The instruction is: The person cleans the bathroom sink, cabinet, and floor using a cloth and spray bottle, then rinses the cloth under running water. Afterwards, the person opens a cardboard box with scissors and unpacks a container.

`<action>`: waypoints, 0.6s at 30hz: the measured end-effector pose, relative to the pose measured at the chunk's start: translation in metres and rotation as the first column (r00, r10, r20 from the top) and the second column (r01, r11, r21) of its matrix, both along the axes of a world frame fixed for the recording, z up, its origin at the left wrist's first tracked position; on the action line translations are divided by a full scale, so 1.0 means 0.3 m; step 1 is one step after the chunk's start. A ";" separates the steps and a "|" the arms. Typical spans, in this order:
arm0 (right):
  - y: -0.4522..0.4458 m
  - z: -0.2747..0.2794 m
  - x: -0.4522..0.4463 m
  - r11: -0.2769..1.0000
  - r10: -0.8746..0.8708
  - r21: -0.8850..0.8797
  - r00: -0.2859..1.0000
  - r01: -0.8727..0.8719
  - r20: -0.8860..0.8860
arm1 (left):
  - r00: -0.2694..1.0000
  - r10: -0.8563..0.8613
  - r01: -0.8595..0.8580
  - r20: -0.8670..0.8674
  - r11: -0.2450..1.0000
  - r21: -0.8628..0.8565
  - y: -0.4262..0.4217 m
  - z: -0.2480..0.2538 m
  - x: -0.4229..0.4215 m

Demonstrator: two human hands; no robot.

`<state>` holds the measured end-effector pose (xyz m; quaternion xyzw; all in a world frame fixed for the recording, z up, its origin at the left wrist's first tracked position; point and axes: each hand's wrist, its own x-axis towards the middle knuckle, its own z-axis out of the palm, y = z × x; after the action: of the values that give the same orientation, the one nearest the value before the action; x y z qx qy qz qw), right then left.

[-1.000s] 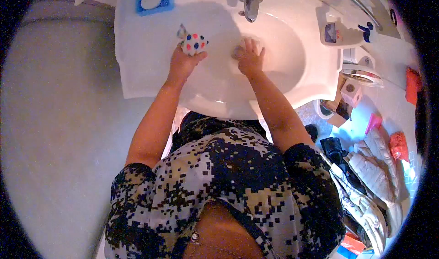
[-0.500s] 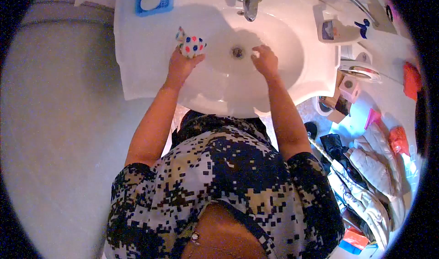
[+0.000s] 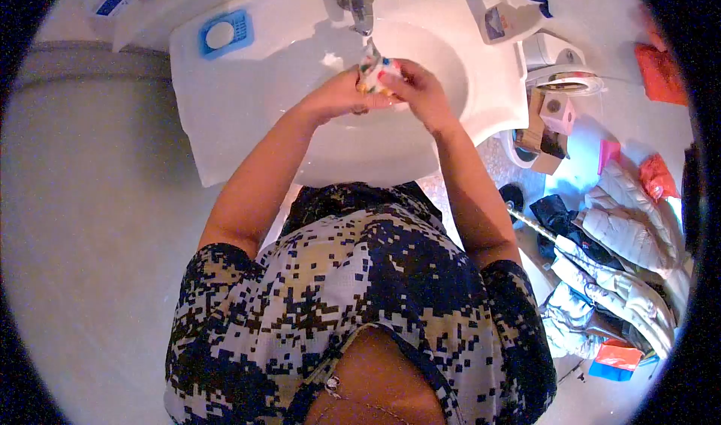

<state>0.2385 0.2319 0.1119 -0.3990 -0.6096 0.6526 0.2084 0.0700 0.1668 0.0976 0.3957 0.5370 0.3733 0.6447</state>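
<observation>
Our left hand (image 3: 339,99) is no longer holding the small white object with coloured dots (image 3: 373,84) alone: our right hand (image 3: 423,94) is now gripping it too, so we are working it two-handed over the glossy white washbasin (image 3: 492,106), near the silver metal tap (image 3: 360,10).

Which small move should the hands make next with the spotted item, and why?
Probably turn the item slightly: the left hand and right hand both hold it over the basin, near the faucet, and cover part of it.
</observation>
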 end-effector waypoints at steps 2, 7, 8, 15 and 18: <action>0.049 0.036 0.021 0.996 -0.089 0.037 0.989 0.085 0.116 | 0.997 -0.022 0.034 -0.068 0.982 0.184 0.038 -0.123 -0.015; 0.137 0.196 -0.027 0.973 -0.075 0.214 0.996 0.081 -0.037 | 0.995 0.102 -0.103 0.020 0.929 0.355 0.101 0.106 -0.043; 0.144 0.212 -0.040 0.970 -0.062 0.229 0.995 0.079 -0.079 | 0.988 0.142 -0.157 0.067 0.921 0.356 0.107 0.113 -0.041; 0.147 0.263 -0.004 0.885 0.011 0.461 0.992 -0.069 0.127 | 0.893 0.308 -0.156 -0.328 0.896 0.417 0.044 0.235 -0.024; 0.148 0.326 0.088 0.929 0.084 0.344 0.984 -0.134 0.158 | 0.607 0.446 0.080 -0.658 0.789 0.609 0.050 0.280 0.031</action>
<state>0.2649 0.2763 0.2097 -0.3654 -0.7512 0.5133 0.1966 0.0792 0.1818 0.1818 0.6327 0.6585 0.3788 0.1506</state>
